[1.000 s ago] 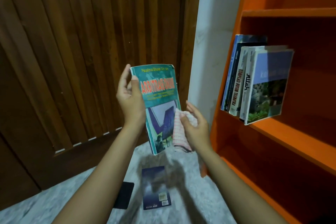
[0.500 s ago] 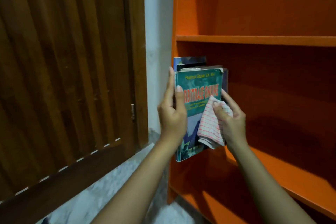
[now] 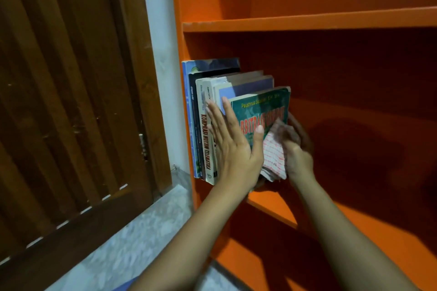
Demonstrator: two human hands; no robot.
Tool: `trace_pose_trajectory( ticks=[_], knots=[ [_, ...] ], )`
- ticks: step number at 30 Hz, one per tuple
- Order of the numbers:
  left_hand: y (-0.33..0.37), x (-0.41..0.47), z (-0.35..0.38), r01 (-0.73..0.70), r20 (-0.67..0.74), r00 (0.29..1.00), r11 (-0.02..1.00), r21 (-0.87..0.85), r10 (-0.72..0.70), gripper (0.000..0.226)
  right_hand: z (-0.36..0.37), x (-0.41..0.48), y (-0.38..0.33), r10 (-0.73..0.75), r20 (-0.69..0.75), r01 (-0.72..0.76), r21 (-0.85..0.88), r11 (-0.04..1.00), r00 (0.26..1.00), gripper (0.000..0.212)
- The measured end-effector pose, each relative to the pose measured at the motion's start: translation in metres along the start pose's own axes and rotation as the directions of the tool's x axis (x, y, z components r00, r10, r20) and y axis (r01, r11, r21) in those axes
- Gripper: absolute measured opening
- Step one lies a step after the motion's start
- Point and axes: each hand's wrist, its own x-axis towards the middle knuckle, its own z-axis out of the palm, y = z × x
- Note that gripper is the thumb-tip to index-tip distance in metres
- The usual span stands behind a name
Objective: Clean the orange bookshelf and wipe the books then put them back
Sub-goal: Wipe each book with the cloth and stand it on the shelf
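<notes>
Green paperback (image 3: 262, 111) is now on the orange bookshelf (image 3: 307, 22), the last at the right end of the row of books (image 3: 205, 125) on the middle shelf (image 3: 272, 208). A second ago it was held out over the floor and rubbed with the cloth, and half a second ago it was just reaching the shelf. The left hand (image 3: 233, 149) lies flat, fingers straight, against the near edge of the paperback and its neighbours, pressing them in. The right hand (image 3: 295, 153), blurred, grips the bunched checked cloth (image 3: 274, 158) against the front cover. Of the two hands, then, one is spread wide and one is closed round the cloth. By my reading this book is wiped and as good as put back, needing only a last push to stand flush. The shelf board to the right of the row is bare orange and lies in shadow, as do the boards above and below. A dark slatted wooden door (image 3: 71, 101) stands to the left beyond a strip of white wall (image 3: 160, 54), over a pale speckled floor (image 3: 142, 231).
</notes>
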Motion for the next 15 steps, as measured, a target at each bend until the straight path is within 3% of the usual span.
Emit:
trace_pose_trajectory(
  ticks=[6,15],
  knots=[
    [-0.022,0.006,0.003,-0.02,-0.048,0.998,0.989,0.145,0.027,0.083,0.005,0.004,0.015,0.001,-0.034,-0.003,-0.056,0.998,0.999,0.031],
    [-0.033,0.008,-0.001,-0.002,-0.039,0.999,0.995,0.097,0.006,0.079,0.005,-0.006,0.018,0.088,0.022,-0.084,-0.159,0.984,0.996,0.038]
  ],
)
